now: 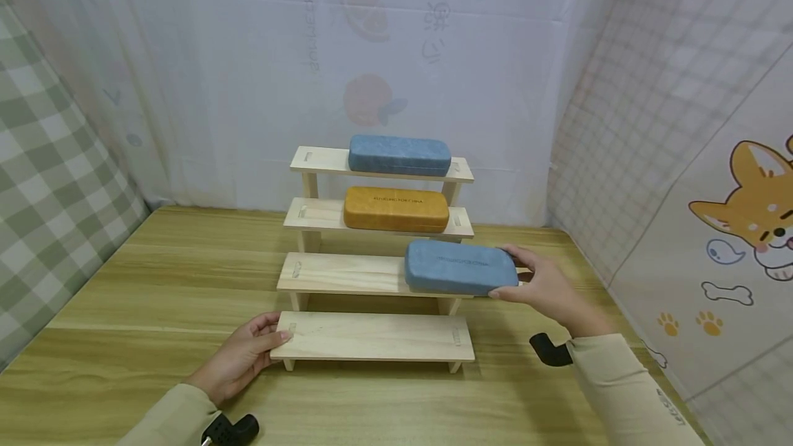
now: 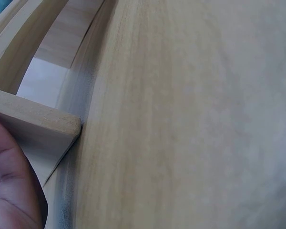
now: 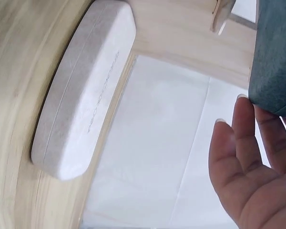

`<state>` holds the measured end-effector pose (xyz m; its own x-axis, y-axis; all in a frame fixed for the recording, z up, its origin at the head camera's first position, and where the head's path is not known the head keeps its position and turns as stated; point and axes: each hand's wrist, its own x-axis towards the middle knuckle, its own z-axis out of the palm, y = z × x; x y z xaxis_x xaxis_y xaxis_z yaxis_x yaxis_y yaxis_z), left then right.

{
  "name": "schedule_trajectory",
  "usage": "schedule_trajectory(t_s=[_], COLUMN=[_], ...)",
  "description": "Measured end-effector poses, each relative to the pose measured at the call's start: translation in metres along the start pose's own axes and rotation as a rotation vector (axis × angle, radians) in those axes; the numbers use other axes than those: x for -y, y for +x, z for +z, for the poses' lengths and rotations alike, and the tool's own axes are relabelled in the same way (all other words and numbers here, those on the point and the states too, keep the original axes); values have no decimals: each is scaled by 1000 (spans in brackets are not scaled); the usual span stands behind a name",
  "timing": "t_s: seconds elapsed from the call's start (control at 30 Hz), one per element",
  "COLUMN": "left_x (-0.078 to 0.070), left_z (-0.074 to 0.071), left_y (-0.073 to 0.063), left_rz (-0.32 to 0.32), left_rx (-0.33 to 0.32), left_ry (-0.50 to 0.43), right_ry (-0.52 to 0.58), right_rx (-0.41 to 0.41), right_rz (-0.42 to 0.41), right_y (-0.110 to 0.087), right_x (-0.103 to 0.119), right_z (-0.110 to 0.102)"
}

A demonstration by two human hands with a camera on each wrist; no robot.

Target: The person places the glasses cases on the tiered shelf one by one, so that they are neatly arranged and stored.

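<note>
Both hands are gripping: the left hand (image 1: 241,360) holds the left end of the rack (image 1: 372,272), thumb on top of the bottom shelf (image 1: 374,337), while the right hand (image 1: 551,288) pinches the right end of the lower blue case (image 1: 461,267), thumb at the front corner and fingers at the back one. Well to the left of the rack hangs a green checked cloth (image 1: 43,157), and the wooden table (image 1: 155,281) spreads between them. In front and to the left of the rack, a left black device (image 1: 229,430) sits at the left sleeve (image 1: 176,415). Behind the rack hangs a white curtain (image 1: 235,88) with faint fruit prints. Right of centre on the rack's top shelf (image 1: 325,159) lies the upper blue case (image 1: 399,155); below it, on the second shelf (image 1: 322,212), lies an orange case (image 1: 396,210) with lettering on its lid. The lower blue case is at the right part of the third shelf (image 1: 341,274), its right end jutting past the rack; whether it rests on the wood or is slightly raised, I cannot tell. A pale case (image 3: 83,90) also lies on wood in the right wrist view, its exact place by the rack unclear. Right of the rack, a right black device (image 1: 550,351) shows beside the right sleeve (image 1: 626,384). Farther right hangs a patterned curtain (image 1: 644,115) with a dog print (image 1: 765,202).
</note>
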<state>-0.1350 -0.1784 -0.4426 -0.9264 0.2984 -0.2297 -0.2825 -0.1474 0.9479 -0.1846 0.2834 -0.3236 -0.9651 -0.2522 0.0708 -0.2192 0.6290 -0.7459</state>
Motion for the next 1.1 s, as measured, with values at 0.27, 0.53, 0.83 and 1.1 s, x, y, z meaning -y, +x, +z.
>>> schedule_trajectory(t_s=[0.27,0.53,0.83,1.1], left_x=[0,1,1,0], left_z=[-1,-1,-1,-1], left_y=[0,-1,0,0], left_rz=[1,9,14,6], left_rx=[4,16,17,12], left_ry=[-2,-9,-15,-20], right_ry=[6,5,-15,37], right_rx=[2,10,26,64], right_rz=[-13,-36,-53,-44], right_y=[7,16,23,29], right_x=[14,22,35,45], right_z=[15,31,45,58])
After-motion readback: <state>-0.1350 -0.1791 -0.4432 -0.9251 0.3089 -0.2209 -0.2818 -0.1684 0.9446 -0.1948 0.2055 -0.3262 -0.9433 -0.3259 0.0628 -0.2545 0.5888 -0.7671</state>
